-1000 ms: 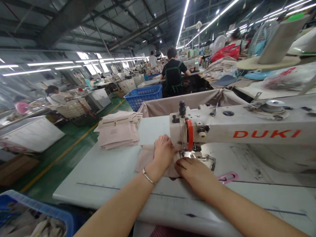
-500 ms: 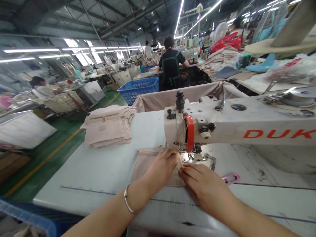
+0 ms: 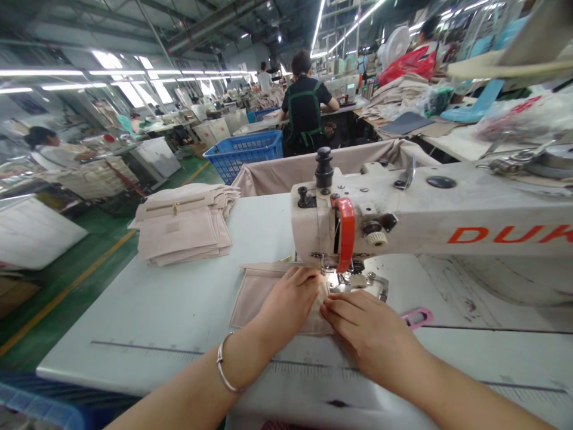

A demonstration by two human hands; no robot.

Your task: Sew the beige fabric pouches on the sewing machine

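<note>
A beige fabric piece (image 3: 255, 297) lies flat on the pale table, its right edge by the needle area of a white sewing machine (image 3: 416, 209). My left hand (image 3: 290, 298) rests on the fabric, fingers bent and pressed together at its edge close to the presser foot (image 3: 335, 280). Just below and to the right, my right hand (image 3: 371, 325) pinches the same edge between thumb and fingers. The fingertips of both hands nearly meet. The fabric under my palms is hidden. An orange guard (image 3: 345, 235) stands in front of the needle bar.
A stack of beige sewn pieces (image 3: 183, 224) with a zipper lies at the table's back left. A pink thread snipper (image 3: 418, 318) is right of my right hand. Behind the table are a cloth-lined bin (image 3: 277, 174), a blue basket (image 3: 246, 154) and a seated person (image 3: 307, 107).
The view has shifted slightly, so the scene sits a little further left and higher. Both hands keep their hold on the fabric at the presser foot, with barely any movement.
</note>
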